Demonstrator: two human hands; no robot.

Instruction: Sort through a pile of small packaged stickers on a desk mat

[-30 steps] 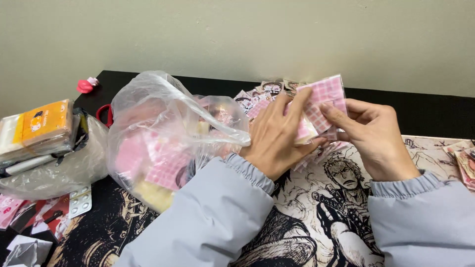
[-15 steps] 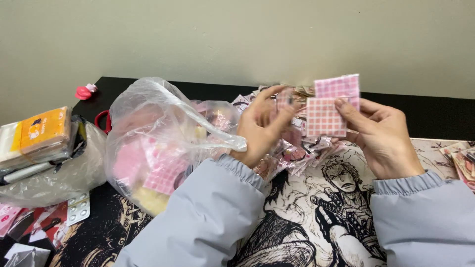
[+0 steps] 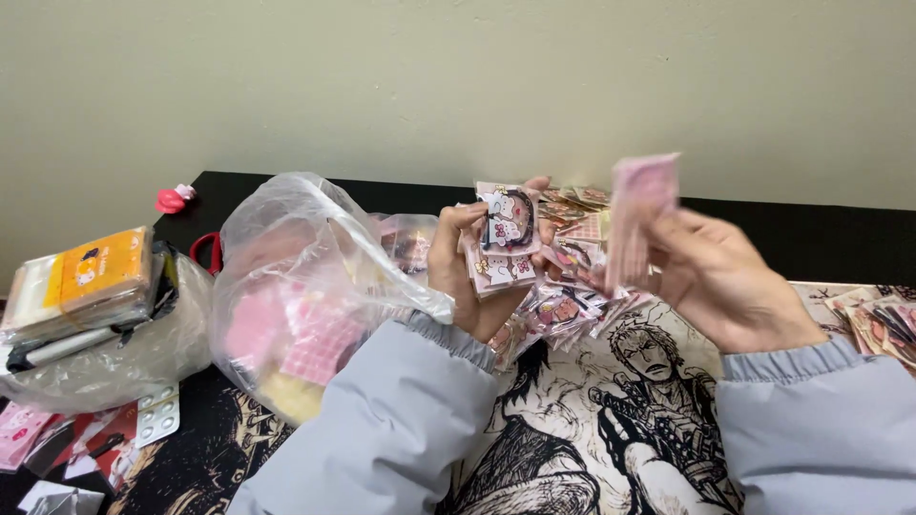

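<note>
My left hand [image 3: 469,277] is raised above the table and grips a small stack of pink cartoon sticker packets [image 3: 506,234], held upright facing me. My right hand [image 3: 718,275] holds up pink checkered packets [image 3: 637,215], blurred by motion, to the right of the stack. Below and between my hands lies a pile of similar small packets [image 3: 565,303] on a black-and-white comic-print mat [image 3: 611,420]. Both arms wear grey sleeves.
A clear plastic bag [image 3: 305,286] with pink checkered items sits left of my left arm. Further left is another bag holding an orange-yellow box [image 3: 103,267]. A pink clip [image 3: 174,198] lies near the wall. More packets [image 3: 883,319] lie at the right edge.
My left hand lifted a stack of cartoon packets upright from the pile. My right hand raised and turned the pink checkered packets, now blurred.
</note>
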